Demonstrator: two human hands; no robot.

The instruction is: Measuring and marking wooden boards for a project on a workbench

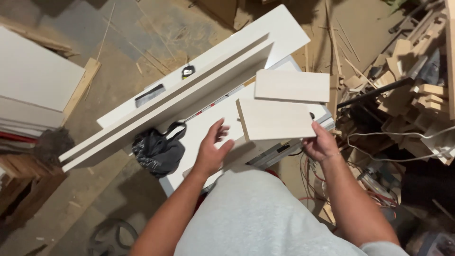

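Observation:
My right hand (320, 142) grips the lower right corner of a small pale rectangular board (276, 119) and holds it above the white worktable (204, 130). My left hand (212, 149) hovers just left of that board with its fingers spread, holding nothing. A second pale board (292, 86) of similar size lies a little farther away on the table. A long white panel (170, 102) stands on edge diagonally across the table, in front of another long white panel (284, 29).
A dark crumpled bag (159, 151) hangs at the table's left edge. A small tape measure (188, 71) lies on the far panel. Wood offcuts (417, 95) and cables are piled at right. White sheets (33, 76) lean at left. Sawdust covers the floor.

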